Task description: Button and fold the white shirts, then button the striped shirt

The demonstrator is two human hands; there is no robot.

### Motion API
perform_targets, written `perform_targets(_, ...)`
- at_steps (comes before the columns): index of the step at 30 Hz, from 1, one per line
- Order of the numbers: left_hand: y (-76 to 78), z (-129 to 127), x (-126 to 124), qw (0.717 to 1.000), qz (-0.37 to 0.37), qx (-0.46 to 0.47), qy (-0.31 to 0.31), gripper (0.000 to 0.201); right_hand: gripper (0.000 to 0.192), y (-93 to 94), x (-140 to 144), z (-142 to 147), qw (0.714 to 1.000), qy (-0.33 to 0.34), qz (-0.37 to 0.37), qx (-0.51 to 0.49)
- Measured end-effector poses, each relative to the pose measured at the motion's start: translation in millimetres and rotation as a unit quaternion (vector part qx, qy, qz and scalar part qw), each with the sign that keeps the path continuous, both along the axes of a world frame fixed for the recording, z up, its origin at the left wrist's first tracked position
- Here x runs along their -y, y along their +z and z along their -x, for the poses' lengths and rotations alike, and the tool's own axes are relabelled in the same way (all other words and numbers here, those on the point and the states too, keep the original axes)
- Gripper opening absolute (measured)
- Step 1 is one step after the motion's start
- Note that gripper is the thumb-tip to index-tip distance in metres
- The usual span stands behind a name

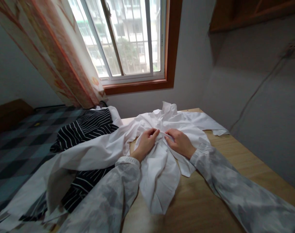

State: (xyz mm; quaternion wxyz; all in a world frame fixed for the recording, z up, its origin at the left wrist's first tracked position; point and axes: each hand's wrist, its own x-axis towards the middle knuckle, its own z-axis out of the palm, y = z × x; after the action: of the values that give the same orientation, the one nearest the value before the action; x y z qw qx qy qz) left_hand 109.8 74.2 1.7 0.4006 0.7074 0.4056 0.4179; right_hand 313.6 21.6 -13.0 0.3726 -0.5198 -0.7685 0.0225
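Note:
A white collared shirt (pixel 159 181) lies spread over a wooden table (pixel 225 155), its collar standing up at the far side. One sleeve reaches out to the right edge, and white cloth trails off to the left. My left hand (pixel 147 142) is closed on the shirt's front, thumb and fingers pinching the fabric. Close by on the right, my right hand (pixel 180 141) also pinches the shirt front, fingers curled. Folds of the shirt hang down between and below both hands. Whatever small part lies between the fingertips is hidden.
Black-and-white striped clothing (pixel 86 126) lies on the left, partly under the white cloth. A checked bed (pixel 13 149) stands beyond it. Behind are a curtain (pixel 57 48) and a window (pixel 130 42). A cable (pixel 254 94) runs down the right wall below a wooden shelf (pixel 234 19).

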Motion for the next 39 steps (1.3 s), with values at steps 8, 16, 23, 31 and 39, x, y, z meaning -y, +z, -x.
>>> perform_targets(8, 8.9, 17, 3, 0.965, -0.115, -0.214, -0.100, 0.039, 0.062, -37.9, 38, -55, 0.986, 0.002, 0.014, 0.167)
perform_targets(16, 29.8, 39, 43, 0.838, -0.321, -0.434, -0.081, 0.063, 0.064, -54.9, 17, -70, 0.978, -0.039, 0.020, 0.204)
perform_targets(23, 33.5, 34, 17, 0.804, -0.291, -0.500, -0.139, 0.036, 0.062, -46.8, -27, -62, 0.973, -0.071, 0.051, 0.215)
perform_targets(31, 41.4, 4, 23, 0.832, -0.237, -0.500, 0.032, 0.049, 0.053, -26.2, -42, -51, 0.992, -0.050, 0.038, 0.112)
perform_targets(39, 8.5, 23, 28, 0.899, -0.251, -0.358, 0.001, 0.011, 0.028, -6.2, -9, -35, 1.000, 0.016, -0.007, -0.016)
